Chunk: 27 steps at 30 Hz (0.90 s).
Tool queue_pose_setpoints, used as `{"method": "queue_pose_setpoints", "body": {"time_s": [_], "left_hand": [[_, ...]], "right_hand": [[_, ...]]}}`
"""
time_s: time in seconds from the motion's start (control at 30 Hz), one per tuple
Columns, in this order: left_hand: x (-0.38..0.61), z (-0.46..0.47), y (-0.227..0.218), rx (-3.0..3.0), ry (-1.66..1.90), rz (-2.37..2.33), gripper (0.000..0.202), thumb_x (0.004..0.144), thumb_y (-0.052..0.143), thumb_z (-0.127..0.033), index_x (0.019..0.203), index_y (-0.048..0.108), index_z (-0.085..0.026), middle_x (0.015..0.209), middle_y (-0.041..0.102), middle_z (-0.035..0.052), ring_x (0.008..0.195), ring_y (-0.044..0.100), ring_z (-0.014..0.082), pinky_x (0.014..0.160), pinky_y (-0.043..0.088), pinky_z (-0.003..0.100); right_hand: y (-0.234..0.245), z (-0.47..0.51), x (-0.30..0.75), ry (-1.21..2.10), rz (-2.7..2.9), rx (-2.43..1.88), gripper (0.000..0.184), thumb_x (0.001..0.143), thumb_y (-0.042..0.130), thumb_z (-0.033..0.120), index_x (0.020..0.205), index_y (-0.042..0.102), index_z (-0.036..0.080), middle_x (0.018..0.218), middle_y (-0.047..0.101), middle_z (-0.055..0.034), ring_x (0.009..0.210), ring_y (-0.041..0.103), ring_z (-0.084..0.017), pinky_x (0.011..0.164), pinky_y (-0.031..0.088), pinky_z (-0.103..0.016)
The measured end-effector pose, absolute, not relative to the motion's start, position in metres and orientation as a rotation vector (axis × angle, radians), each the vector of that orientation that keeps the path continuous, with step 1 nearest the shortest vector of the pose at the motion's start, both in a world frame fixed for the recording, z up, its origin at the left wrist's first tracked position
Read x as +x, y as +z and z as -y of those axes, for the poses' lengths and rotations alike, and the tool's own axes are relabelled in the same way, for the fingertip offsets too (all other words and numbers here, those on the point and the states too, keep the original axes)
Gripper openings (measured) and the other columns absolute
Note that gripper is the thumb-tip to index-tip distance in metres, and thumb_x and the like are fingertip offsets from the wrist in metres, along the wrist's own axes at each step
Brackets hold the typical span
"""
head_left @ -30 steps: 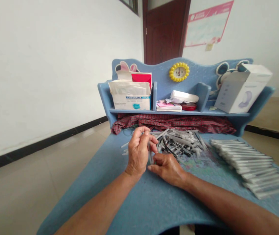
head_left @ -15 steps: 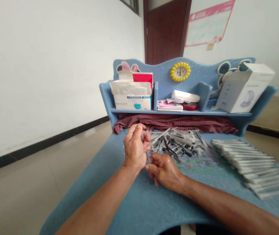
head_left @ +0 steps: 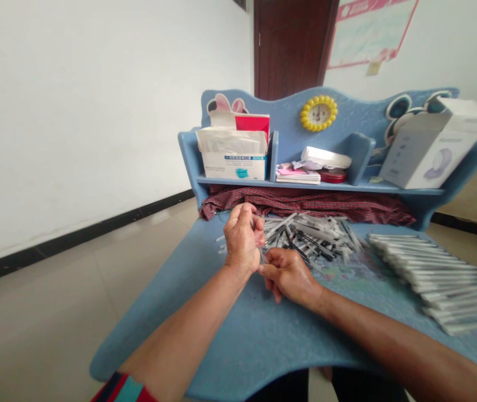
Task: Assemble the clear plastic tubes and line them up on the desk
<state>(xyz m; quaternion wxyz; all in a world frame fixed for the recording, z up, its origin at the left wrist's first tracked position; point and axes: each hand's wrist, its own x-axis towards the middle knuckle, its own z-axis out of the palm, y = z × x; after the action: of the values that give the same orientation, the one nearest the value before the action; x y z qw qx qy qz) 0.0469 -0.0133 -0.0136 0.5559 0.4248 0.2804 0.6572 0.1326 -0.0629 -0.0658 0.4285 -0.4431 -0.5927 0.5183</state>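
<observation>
My left hand (head_left: 241, 240) is closed around a slim clear-grey pen (head_left: 262, 257), mostly hidden by the fingers. At the pen's lower end, my right hand (head_left: 291, 274) pinches it between thumb and fingers. Both hands are just above the blue table (head_left: 238, 335). Right behind them lies a loose pile of pen parts (head_left: 314, 234), clear, white and black, pointing every way. Over on the right, a stack of pens (head_left: 439, 285) lies in a neat, overlapping row.
A blue shelf (head_left: 322, 186) runs along the table's back. It bears a mask box (head_left: 234, 167), papers with a red round tin (head_left: 333, 176), and a tall white box (head_left: 427, 151). Checked cloth (head_left: 305, 202) is bunched beneath it. A yellow clock (head_left: 318, 113) hangs above.
The camera has turned a little, so the scene sits further right and higher. Both hands keep their hold on the pen, with barely any change in pose.
</observation>
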Motion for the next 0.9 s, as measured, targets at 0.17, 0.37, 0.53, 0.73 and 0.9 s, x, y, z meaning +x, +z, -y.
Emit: {"method": "queue_pose_setpoints", "body": {"time_s": [0.17,0.37,0.53,0.73,0.9], "left_hand": [[0.043,0.009,-0.018,1.003,1.549,-0.677,0.019,0.079,0.051,-0.038,0.078,0.046,-0.02,0.045,0.045,-0.0086,0.029,0.025,0.0024,0.029,0.021,0.012],[0.042,0.012,-0.021,1.094,1.513,-0.692,0.025,0.079,0.052,-0.039,0.093,0.052,-0.018,0.052,0.052,-0.0047,0.034,0.038,0.0056,0.032,0.029,0.015],[0.045,0.013,-0.021,1.122,1.449,-0.678,0.025,0.076,0.056,-0.036,0.088,0.053,-0.016,0.057,0.055,-0.0027,0.039,0.043,0.0067,0.035,0.031,0.016],[0.039,0.009,-0.017,1.173,1.465,-0.722,0.02,0.072,0.059,-0.034,0.078,0.053,-0.016,0.06,0.056,-0.0016,0.043,0.045,0.0068,0.037,0.031,0.015],[0.037,0.007,-0.022,1.318,1.405,-0.773,0.021,0.071,0.06,-0.034,0.078,0.058,-0.014,0.062,0.056,0.0003,0.046,0.046,0.0075,0.037,0.032,0.015]], "right_hand": [[-0.072,0.059,0.131,1.264,1.526,-1.156,0.018,0.075,0.053,0.03,0.066,0.041,0.019,0.044,0.049,0.0071,0.027,0.043,-0.008,0.027,0.026,-0.017],[-0.083,0.051,0.134,0.953,1.715,-1.242,0.02,0.075,0.056,0.026,0.063,0.043,0.018,0.046,0.046,0.0066,0.037,0.038,-0.005,0.039,0.026,-0.018],[-0.073,0.048,0.146,0.72,1.856,-1.286,0.022,0.074,0.06,0.031,0.061,0.051,0.016,0.048,0.043,0.0056,0.045,0.038,-0.006,0.044,0.025,-0.019],[-0.017,0.035,0.208,0.325,2.356,-1.579,0.011,0.074,0.057,0.025,0.071,0.066,0.019,0.062,0.059,0.0007,0.059,0.052,-0.011,0.051,0.031,-0.02],[-0.008,0.023,0.257,0.078,2.468,-1.904,0.018,0.063,0.055,0.011,0.069,0.069,0.02,0.069,0.065,-0.0049,0.068,0.059,-0.018,0.055,0.035,-0.023]]}}
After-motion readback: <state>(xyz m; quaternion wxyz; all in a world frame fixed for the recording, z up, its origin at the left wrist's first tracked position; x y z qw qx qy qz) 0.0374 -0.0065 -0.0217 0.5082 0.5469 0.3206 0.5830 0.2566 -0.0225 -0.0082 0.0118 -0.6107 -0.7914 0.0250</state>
